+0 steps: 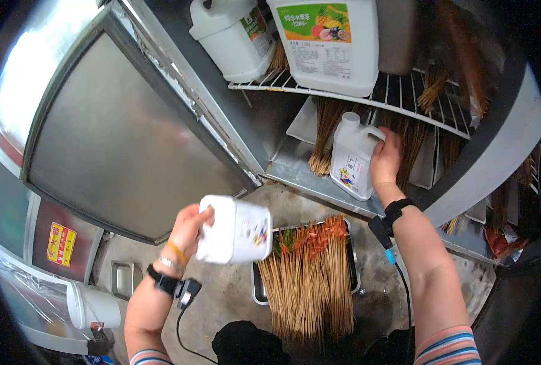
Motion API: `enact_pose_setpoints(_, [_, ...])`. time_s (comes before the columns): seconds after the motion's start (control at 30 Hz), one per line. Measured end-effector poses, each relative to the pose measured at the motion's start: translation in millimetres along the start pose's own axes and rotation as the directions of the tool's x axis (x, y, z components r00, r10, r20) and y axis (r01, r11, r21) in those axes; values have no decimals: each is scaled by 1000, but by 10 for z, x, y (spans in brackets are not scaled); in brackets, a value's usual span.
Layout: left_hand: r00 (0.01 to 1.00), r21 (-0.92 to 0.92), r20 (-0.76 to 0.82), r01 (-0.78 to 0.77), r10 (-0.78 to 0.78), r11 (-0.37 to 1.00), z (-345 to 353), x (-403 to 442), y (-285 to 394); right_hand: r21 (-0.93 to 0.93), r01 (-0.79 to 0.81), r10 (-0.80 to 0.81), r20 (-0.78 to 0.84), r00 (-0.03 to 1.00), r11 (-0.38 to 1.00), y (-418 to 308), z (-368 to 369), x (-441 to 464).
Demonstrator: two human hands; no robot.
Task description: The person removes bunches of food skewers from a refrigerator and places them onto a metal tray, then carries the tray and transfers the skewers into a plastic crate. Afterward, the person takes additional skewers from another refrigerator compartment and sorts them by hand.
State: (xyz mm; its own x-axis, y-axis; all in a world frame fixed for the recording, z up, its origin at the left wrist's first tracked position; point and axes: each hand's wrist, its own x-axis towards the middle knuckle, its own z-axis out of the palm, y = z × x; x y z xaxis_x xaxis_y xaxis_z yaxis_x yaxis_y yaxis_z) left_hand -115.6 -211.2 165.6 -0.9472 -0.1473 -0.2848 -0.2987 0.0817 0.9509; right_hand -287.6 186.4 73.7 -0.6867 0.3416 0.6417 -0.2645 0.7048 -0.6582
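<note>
My left hand [188,231] grips a white plastic jug [235,230] with a small colourful label, holding it tilted in the air above the floor. The fingers of my right hand [386,159] are wrapped round the handle of a second white jug [352,159]. That jug is at the front of the cabinet's lower level, beside bundles of skewers [326,131]. Below and between my arms, a metal tray [354,267] on the floor holds many wooden skewers [307,292] with red and green food at their far ends.
Larger white jugs [331,67] stand on the wire shelf [398,109] above my right hand. The metal cabinet door [130,128] hangs open on the left. A white bucket [94,307] and a small metal pan [125,280] are at lower left.
</note>
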Motion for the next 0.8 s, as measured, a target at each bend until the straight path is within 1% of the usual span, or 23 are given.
enact_pose_setpoints(0.07, [998,-129,55,-21,28,991,297,300,231,45,-7,8,-19,1000,999,1,11,-7])
enact_pose_setpoints(0.13, [996,-199,19,-81,87,977,611,647,311,15,-28,28,-17,999,999,-50,-13,-8])
enact_pose_setpoints(0.17, [995,-223,3,-99,102,970,635,951,229,25,-88,87,25,996,996,-18,13,-11])
enact_pose_setpoints(0.2, [993,-248,-13,-114,115,962,679,1213,193,25,-78,78,13,997,997,-23,-4,-2])
enact_pose_setpoints(0.23, [986,-323,-138,-137,96,937,901,1331,286,9,-46,46,14,999,999,-33,-21,-14])
enact_pose_setpoints(0.27, [989,-356,-133,-115,71,927,1036,1443,358,-7,-14,14,13,1000,1000,-38,-21,-2])
enact_pose_setpoints(0.33, [961,-284,-27,-273,277,919,1209,1773,296,13,-10,10,14,1000,1000,-40,-1,14])
enact_pose_setpoints(0.37, [911,-108,-128,-406,392,908,1371,1880,215,12,-12,11,19,1000,1000,-46,-6,15])
enact_pose_setpoints(0.4, [838,82,-196,-503,509,860,1522,1898,199,7,-19,19,23,1000,1000,-34,-18,-5])
enact_pose_setpoints(0.43, [827,309,-2,-534,562,787,1525,1917,253,-2,-16,16,19,1000,1000,-9,-8,17])
enact_pose_setpoints(0.47, [659,725,204,-598,724,341,1532,1844,209,6,-25,25,11,1000,1000,14,12,30])
enact_pose_setpoints(0.53, [693,663,132,-593,709,456,1615,1897,188,10,-33,33,4,999,999,21,17,44])
enact_pose_setpoints(0.57, [692,660,130,-594,710,459,1665,1932,186,7,-57,56,13,998,998,9,23,49])
enact_pose_setpoints(0.63, [612,698,16,-572,790,430,1740,1983,94,0,-80,80,37,996,997,-5,31,8])
enact_pose_setpoints(0.67, [611,696,11,-573,792,432,1758,2016,73,-21,-68,68,24,997,997,-4,43,26])
enact_pose_setpoints(0.73, [564,740,-1,-555,826,380,1835,2036,21,-54,-52,53,12,999,997,30,31,50])
enact_pose_setpoints(0.77, [564,735,1,-560,826,382,1831,2059,16,-65,-51,52,16,999,997,43,30,66])
enact_pose_setpoints(0.8, [579,670,60,-627,813,397,1769,2054,42,-72,-49,51,25,998,996,48,44,72])
